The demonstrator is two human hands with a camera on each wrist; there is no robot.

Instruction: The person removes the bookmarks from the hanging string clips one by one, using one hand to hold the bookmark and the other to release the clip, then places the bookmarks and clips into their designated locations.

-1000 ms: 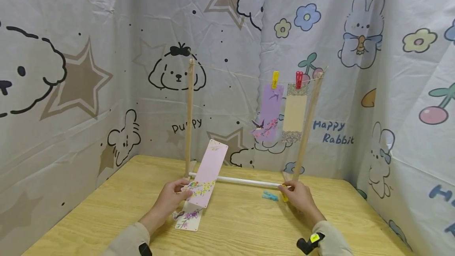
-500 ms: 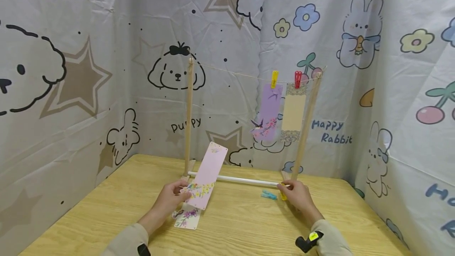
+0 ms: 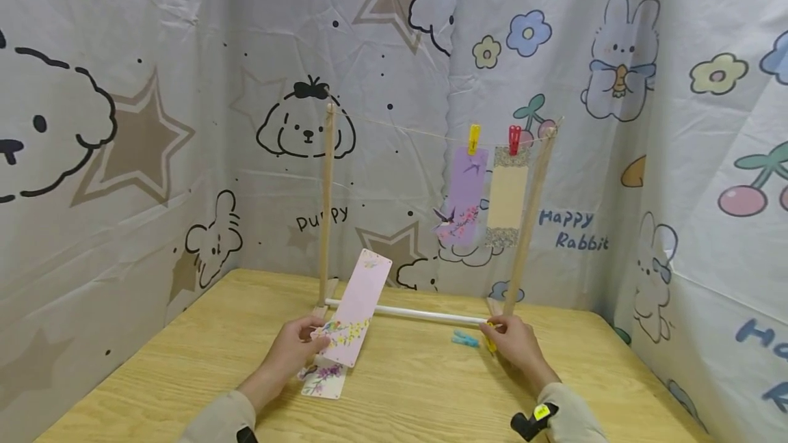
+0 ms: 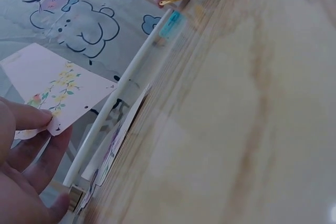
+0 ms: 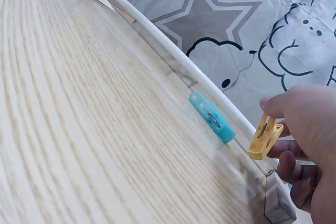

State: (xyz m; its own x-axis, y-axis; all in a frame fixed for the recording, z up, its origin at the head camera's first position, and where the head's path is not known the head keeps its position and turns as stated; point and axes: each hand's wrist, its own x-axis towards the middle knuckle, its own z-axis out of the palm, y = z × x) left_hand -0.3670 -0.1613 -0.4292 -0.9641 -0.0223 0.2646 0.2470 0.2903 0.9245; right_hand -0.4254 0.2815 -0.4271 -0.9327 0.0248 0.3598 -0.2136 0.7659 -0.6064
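My left hand (image 3: 289,354) pinches a pink bookmark (image 3: 360,299) near its lower end, thumb in front; the bookmark is raised and tilted, with yellow blossoms printed on it. Beneath it lies a white bookmark (image 3: 324,381) with purple flowers, partly covered. Between thumb and fingers of my right hand (image 3: 518,344) is a yellow clothespin (image 5: 265,137), held above the table by the right post's foot. A blue clothespin (image 5: 211,116) lies on the table just left of that hand.
A wooden rack with a left post (image 3: 327,210), a right post (image 3: 531,224), a white bottom rod (image 3: 431,314) and a string (image 3: 400,127) stands at the back. On the string hang a purple bookmark (image 3: 466,190) by a yellow clothespin (image 3: 473,139) and a beige one (image 3: 507,197) by a red clothespin (image 3: 514,140).
The pink bookmark in my left hand has sunk very slightly. My right hand keeps its grip on the yellow clothespin in nearly the same spot.
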